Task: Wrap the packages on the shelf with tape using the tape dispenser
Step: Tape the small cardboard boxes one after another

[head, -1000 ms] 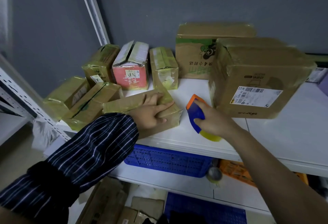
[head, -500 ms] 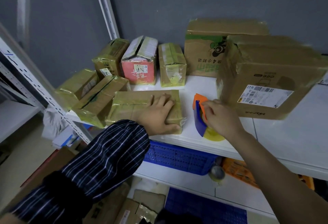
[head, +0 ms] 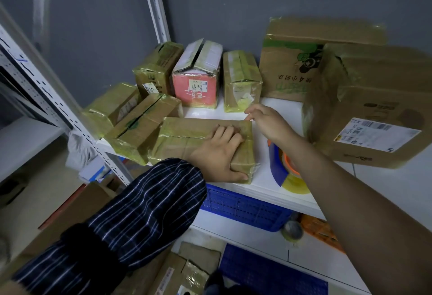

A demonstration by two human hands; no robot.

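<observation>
Your left hand (head: 217,154) lies open on the flat package (head: 187,138) at the front edge of the shelf (head: 385,185), fingers flat on top and thumb against the near face. Your right hand (head: 268,119) reaches to that package's far right corner with bent fingers. Whether they pinch anything there I cannot tell.

The tape dispenser (head: 277,166), blue and orange with a yellow roll, stands on the shelf just right of the flat package, under your right forearm and close to the front lip, with no hand on it.

Two tilted packages (head: 140,128) crowd the left, beside the perforated upright (head: 46,98). Three small packages (head: 240,79) stand behind, and two large boxes (head: 374,107) wall off the right — eight parcels in all.

Bare shelf shows as a narrow strip between the flat package and the large boxes, and as a wider stretch at the right front.

Below sit one blue crate (head: 243,208), one orange crate (head: 320,229) and one tape roll (head: 292,229).
</observation>
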